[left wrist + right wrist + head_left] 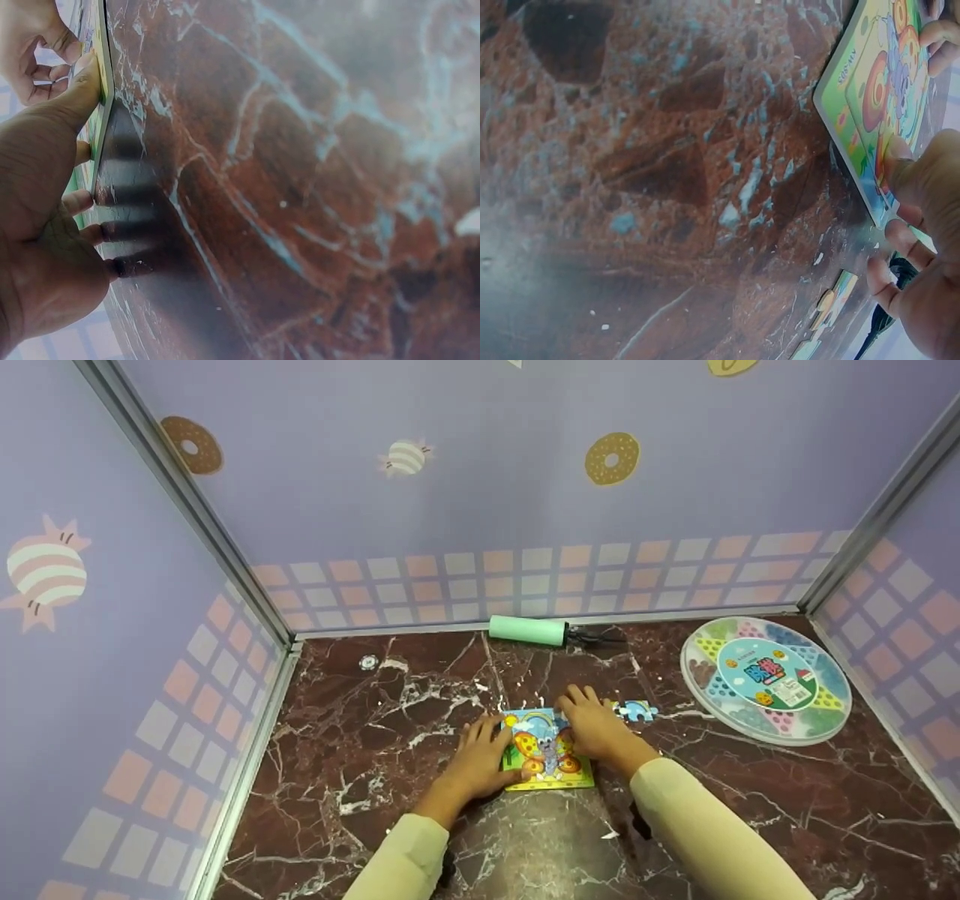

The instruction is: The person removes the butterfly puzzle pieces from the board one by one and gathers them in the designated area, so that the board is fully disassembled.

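A jigsaw puzzle [551,776] with a butterfly picture lies in a yellow-bordered tray between the two hands. My left hand [480,757] rests along its left side, fingers spread and thumb laid over the lower left of the picture. At the upper right corner, my right hand [596,727] bends over the puzzle and covers part of it. In the right wrist view, the right thumb [898,159] presses on the picture close to the edge while the other fingers reach past the corner. Loose jigsaw pieces [637,710] lie just right of that hand.
Behind the puzzle, a mint-green cylinder [527,631] with a black end lies near the back wall. To the right is a round, clear Chinese checkers set [823,682]. A small black-and-white disc [368,662] sits at the back left of the marbled surface [360,750].
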A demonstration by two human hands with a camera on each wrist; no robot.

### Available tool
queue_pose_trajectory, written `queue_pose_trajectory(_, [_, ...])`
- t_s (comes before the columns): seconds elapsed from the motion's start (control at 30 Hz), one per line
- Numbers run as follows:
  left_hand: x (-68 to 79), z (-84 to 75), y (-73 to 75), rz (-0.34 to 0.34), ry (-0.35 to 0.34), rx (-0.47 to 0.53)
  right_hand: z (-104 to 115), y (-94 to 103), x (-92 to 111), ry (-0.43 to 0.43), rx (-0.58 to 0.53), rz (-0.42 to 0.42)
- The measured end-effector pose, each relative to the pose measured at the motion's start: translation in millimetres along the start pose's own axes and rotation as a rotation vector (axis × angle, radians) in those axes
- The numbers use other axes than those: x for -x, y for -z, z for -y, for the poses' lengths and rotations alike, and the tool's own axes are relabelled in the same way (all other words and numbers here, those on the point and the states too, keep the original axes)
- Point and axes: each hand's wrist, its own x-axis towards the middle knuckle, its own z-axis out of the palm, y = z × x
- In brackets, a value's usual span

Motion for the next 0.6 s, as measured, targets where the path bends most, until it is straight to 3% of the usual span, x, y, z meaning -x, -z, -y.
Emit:
queue_pose_trajectory(0.3, [0.4,-5.0,6.0,0.014,0.012,-0.010,-1.5,0.9,1.1,0.047,0.013,-0.026])
queue_pose_trajectory(0.6, [1.7,-11.0,9.9,0.083,0.069,-0.024,-5.2,3.0,5.7,0.117,-0.030,-0.040])
